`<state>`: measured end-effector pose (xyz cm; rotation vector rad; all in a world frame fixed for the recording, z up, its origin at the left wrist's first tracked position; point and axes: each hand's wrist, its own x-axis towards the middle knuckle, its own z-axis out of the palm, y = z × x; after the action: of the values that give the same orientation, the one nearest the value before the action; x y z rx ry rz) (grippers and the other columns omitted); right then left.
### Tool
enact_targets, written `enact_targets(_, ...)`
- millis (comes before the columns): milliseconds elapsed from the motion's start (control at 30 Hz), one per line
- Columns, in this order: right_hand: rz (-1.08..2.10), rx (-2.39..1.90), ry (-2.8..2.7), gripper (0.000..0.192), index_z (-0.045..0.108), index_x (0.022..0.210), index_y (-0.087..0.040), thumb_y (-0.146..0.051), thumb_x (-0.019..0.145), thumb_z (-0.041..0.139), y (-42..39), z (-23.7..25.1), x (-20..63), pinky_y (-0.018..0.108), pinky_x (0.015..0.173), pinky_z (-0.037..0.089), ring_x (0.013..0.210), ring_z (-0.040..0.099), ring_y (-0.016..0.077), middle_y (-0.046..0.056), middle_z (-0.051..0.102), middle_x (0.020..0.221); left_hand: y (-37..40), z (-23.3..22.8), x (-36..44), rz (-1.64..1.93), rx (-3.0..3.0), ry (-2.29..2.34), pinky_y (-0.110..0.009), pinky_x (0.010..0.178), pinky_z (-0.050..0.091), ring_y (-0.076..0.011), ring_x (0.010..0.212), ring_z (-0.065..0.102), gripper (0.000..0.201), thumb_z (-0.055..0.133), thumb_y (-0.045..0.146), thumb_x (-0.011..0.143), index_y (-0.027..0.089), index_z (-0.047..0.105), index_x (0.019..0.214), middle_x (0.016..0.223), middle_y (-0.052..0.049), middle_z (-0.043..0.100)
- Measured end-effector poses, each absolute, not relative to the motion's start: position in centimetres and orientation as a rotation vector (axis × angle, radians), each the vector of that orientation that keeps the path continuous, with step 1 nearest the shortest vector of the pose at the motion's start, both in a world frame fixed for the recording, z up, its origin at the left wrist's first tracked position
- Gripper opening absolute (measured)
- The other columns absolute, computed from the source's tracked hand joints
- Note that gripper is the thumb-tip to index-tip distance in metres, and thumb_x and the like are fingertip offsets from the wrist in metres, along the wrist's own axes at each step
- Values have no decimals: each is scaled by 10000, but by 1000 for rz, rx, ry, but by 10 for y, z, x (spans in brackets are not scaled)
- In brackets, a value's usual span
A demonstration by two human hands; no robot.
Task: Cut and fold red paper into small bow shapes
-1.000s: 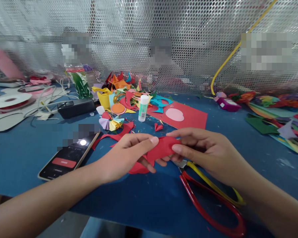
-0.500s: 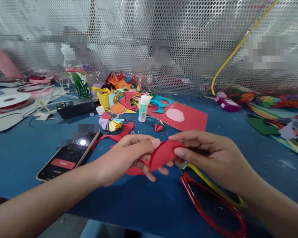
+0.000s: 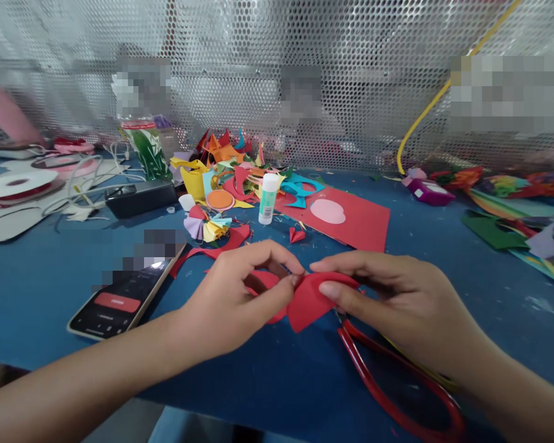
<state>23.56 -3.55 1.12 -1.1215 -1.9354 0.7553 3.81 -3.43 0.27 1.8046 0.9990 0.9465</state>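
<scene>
head view: left hand (image 3: 231, 295) and right hand (image 3: 397, 301) pinch folded red paper (image 3: 309, 298).

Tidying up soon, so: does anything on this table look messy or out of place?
Yes. A heap of cut paper scraps lies loose behind the glue stick, and the phone overhangs the table edge. Both hands pinch a red paper piece.

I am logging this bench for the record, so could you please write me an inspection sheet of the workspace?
Surface: blue table, scuffed.
Job's things: red paper piece, pinched by both hands.
Clutter: scissors, phone, glue stick, paper scraps, red sheet.
Grippers: left hand and right hand closed on the paper.
Cables: yellow cable; white cords.
Surroundings: perforated metal screen.
</scene>
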Motion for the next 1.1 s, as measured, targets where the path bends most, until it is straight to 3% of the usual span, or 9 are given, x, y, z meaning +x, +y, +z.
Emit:
enact_targets(100,715,-1133,-1965,115,697,855,-285,-302,752,648,-35,11,236,226,567,536,640,660,139,-26,724,775,-36,4,38,946,1872,975,-156,610,457,-97,744,560,59,537,215,820,179,577,842,835,-3,594)
enact_targets(267,665,-1133,-2003,104,699,837,-280,-295,750,645,-33,11,235,258,585,544,658,670,162,-23,727,775,-36,6,40,851,1784,970,-154,511,413,-65,582,493,69,523,223,826,174,570,822,714,22,551)
enact_targets(600,448,-1062,-2031,118,700,849,-304,-282,747,644,-36,9,236,278,586,550,632,674,171,-15,731,793,-34,8,41,808,1597,1003,-166,481,388,-61,532,467,99,578,268,791,170,594,793,663,21,538)
enact_targets(1100,302,-985,-2128,134,683,886,-299,-250,782,614,-36,11,237,239,542,514,595,662,135,-28,724,745,-35,9,40,861,1804,1014,-172,539,444,-86,613,531,154,569,301,812,165,640,788,681,0,601)
